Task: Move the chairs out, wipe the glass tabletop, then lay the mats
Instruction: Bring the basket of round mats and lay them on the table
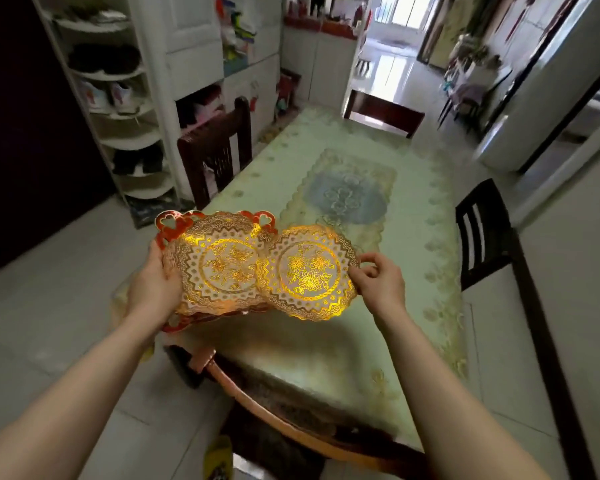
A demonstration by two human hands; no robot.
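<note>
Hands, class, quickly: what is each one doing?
Left hand: holds stacked round gold lace mats.
Right hand: pinches single round gold lace mat.

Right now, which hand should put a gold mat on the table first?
The right hand. It pinches a single gold mat already over the table; the left hand holds the stack at the edge.

Both arms reach forward, left hand (153, 289) and right hand (378, 282) gripping (fingers curled).

Left hand (152, 285) grips a stack of gold mats (219, 265) at 9 o'clock of the stack. Right hand (378, 280) pinches a single gold mat (309, 271) at its 3 o'clock edge, above the table (378, 161). Chairs (215, 150) stand around the table.
</note>
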